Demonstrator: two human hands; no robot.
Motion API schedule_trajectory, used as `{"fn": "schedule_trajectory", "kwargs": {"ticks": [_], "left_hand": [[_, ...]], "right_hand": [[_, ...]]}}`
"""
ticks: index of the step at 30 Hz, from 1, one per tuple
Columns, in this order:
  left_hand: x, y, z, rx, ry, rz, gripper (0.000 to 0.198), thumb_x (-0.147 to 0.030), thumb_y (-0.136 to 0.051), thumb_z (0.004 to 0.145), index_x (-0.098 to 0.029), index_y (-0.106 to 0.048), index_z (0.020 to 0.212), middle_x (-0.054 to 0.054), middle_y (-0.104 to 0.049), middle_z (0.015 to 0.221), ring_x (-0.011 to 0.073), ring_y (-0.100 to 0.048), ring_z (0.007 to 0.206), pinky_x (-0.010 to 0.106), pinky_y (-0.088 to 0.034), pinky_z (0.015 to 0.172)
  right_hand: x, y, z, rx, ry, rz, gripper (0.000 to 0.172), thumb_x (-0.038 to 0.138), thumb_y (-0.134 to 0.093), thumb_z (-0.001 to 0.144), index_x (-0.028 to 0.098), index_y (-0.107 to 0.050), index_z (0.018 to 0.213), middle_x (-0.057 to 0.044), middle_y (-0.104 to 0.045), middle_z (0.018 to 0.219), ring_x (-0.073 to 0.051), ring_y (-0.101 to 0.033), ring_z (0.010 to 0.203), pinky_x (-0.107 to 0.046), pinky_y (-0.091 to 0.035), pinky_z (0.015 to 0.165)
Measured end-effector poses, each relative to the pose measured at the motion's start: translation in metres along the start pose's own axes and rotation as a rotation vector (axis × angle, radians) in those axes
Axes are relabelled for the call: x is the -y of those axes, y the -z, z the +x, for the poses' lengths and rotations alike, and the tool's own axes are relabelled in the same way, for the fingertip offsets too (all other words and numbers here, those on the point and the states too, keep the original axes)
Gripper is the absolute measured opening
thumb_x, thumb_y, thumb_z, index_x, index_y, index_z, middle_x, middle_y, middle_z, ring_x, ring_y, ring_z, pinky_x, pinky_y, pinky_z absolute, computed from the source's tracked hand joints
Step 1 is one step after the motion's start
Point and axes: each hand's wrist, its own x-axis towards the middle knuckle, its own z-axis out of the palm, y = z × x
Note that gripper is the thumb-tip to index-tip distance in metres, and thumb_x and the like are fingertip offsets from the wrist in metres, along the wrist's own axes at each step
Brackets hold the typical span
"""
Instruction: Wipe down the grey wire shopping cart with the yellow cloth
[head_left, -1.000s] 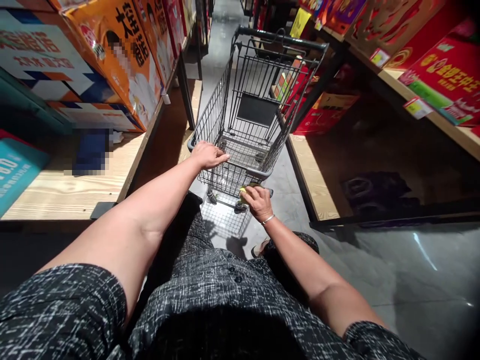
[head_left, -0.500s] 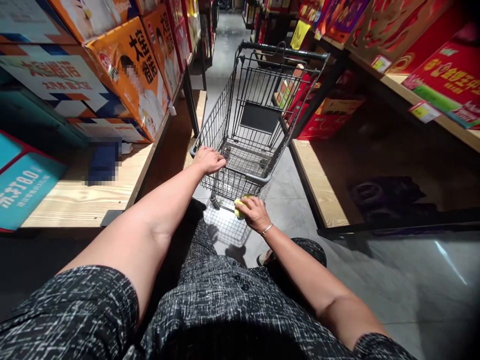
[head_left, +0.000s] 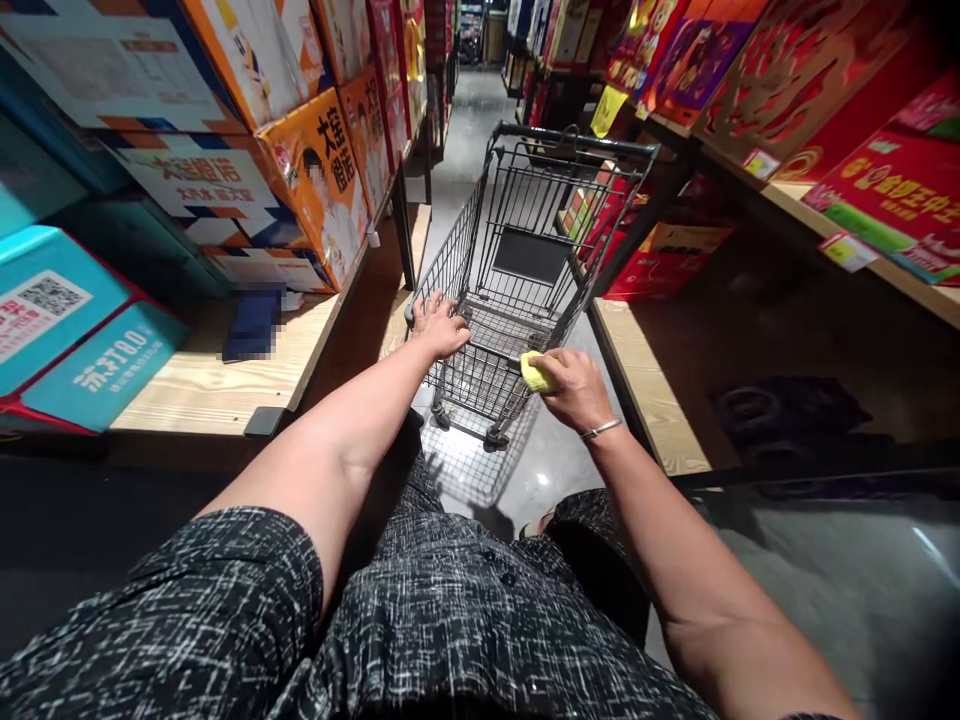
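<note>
A black wire shopping cart (head_left: pixel 480 385) stands in the aisle in front of me, its handle at the far end and its basket holding nothing that I can see. Over the near rim, toward its left corner, my left hand (head_left: pixel 441 328) is hooked with the fingertips inside the basket. At the right corner of that rim, my right hand (head_left: pixel 576 388) pinches a bunched yellow cloth (head_left: pixel 538 372) against the cart. The hand hides part of the corner.
Orange boxes (head_left: pixel 311 190) and turquoise boxes (head_left: pixel 112 350) are stacked on the left wooden shelf (head_left: pixel 202 395). On the right, red gift boxes (head_left: pixel 885 190) fill an upper shelf above a low wooden shelf (head_left: pixel 645 390). Tiled floor (head_left: pixel 484 110) runs ahead between the shelves.
My right hand has risen with the cloth from low at the cart's near side to the rim's right corner. My left hand stays on the rim. The view has shifted.
</note>
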Motion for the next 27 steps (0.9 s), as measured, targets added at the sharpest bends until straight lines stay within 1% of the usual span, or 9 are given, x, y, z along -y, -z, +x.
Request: {"fn": "schedule_trajectory", "kwargs": {"ticks": [5, 8, 10, 12, 14, 18, 20, 24, 27], "left_hand": [[0.005, 0.005, 0.006, 0.041, 0.004, 0.000, 0.041, -0.045, -0.049, 0.091, -0.037, -0.073, 0.123, -0.001, -0.041, 0.160, 0.0353, -0.008, 0.157, 0.062, -0.007, 0.122], [-0.006, 0.008, 0.004, 0.029, 0.129, -0.001, 0.046, -0.038, -0.052, 0.089, -0.031, -0.067, 0.132, 0.004, -0.040, 0.162, 0.0397, -0.007, 0.157, 0.064, -0.005, 0.122], [-0.021, 0.009, -0.002, -0.016, 0.152, -0.005, 0.047, -0.032, -0.048, 0.092, -0.023, -0.064, 0.136, 0.010, -0.045, 0.158, 0.0391, -0.016, 0.155, 0.061, -0.010, 0.122], [-0.038, 0.008, -0.009, -0.009, 0.040, -0.070, 0.046, -0.032, -0.039, 0.099, -0.018, -0.062, 0.135, 0.014, -0.056, 0.146, 0.0345, -0.038, 0.145, 0.052, -0.024, 0.120], [-0.052, 0.004, -0.015, 0.090, -0.113, -0.189, 0.047, -0.037, -0.032, 0.103, -0.019, -0.065, 0.129, 0.012, -0.069, 0.127, 0.0305, -0.057, 0.126, 0.046, -0.037, 0.109], [-0.057, -0.004, -0.019, 0.169, -0.265, -0.312, 0.054, -0.044, -0.025, 0.105, -0.020, -0.073, 0.105, 0.006, -0.076, 0.105, 0.0266, -0.066, 0.108, 0.042, -0.038, 0.102], [-0.050, -0.004, -0.016, 0.185, -0.252, -0.350, 0.060, -0.045, -0.018, 0.106, -0.021, -0.073, 0.107, 0.005, -0.076, 0.112, 0.0257, -0.064, 0.113, 0.043, -0.034, 0.104], [-0.034, 0.008, -0.011, 0.271, -0.208, -0.376, 0.062, -0.045, -0.011, 0.108, -0.026, -0.065, 0.130, 0.001, -0.064, 0.142, 0.0244, -0.052, 0.135, 0.044, -0.027, 0.107], [-0.028, 0.015, -0.011, 0.304, -0.192, -0.367, 0.063, -0.042, -0.009, 0.108, -0.026, -0.063, 0.135, 0.001, -0.065, 0.142, 0.0240, -0.052, 0.135, 0.043, -0.025, 0.107]], "right_hand": [[-0.031, 0.005, 0.010, -0.007, 0.058, 0.241, 0.047, 0.006, -0.062, 0.068, 0.023, -0.070, 0.112, -0.006, -0.069, 0.107, -0.024, -0.058, 0.101, -0.039, -0.044, 0.090], [-0.036, -0.004, 0.017, -0.042, 0.003, 0.386, 0.045, 0.012, -0.064, 0.069, 0.023, -0.070, 0.112, -0.005, -0.070, 0.109, -0.024, -0.061, 0.104, -0.041, -0.045, 0.094], [-0.032, -0.014, 0.019, -0.054, -0.021, 0.420, 0.044, 0.015, -0.066, 0.069, 0.023, -0.070, 0.112, -0.005, -0.071, 0.111, -0.025, -0.061, 0.106, -0.043, -0.043, 0.097], [-0.023, -0.023, 0.021, -0.068, -0.019, 0.413, 0.042, 0.017, -0.068, 0.070, 0.023, -0.070, 0.111, -0.006, -0.072, 0.111, -0.024, -0.062, 0.107, -0.043, -0.041, 0.099], [-0.011, -0.031, 0.023, -0.090, -0.014, 0.393, 0.039, 0.018, -0.068, 0.071, 0.023, -0.070, 0.109, -0.006, -0.072, 0.109, -0.024, -0.062, 0.106, -0.042, -0.039, 0.099], [0.007, -0.044, 0.030, -0.150, -0.001, 0.372, 0.033, 0.017, -0.067, 0.075, 0.023, -0.068, 0.107, -0.006, -0.070, 0.107, -0.023, -0.061, 0.107, -0.041, -0.039, 0.098], [0.013, -0.049, 0.034, -0.167, 0.021, 0.362, 0.034, 0.016, -0.065, 0.076, 0.023, -0.067, 0.110, -0.007, -0.069, 0.109, -0.024, -0.060, 0.109, -0.041, -0.039, 0.098], [0.025, -0.064, 0.038, -0.184, 0.116, 0.272, 0.039, 0.014, -0.063, 0.079, 0.025, -0.067, 0.116, -0.009, -0.065, 0.118, -0.026, -0.055, 0.113, -0.045, -0.039, 0.100], [0.037, -0.090, 0.031, -0.240, 0.126, 0.188, 0.034, 0.019, -0.063, 0.085, 0.029, -0.069, 0.117, -0.009, -0.063, 0.124, -0.029, -0.050, 0.118, -0.049, -0.039, 0.102]]}}
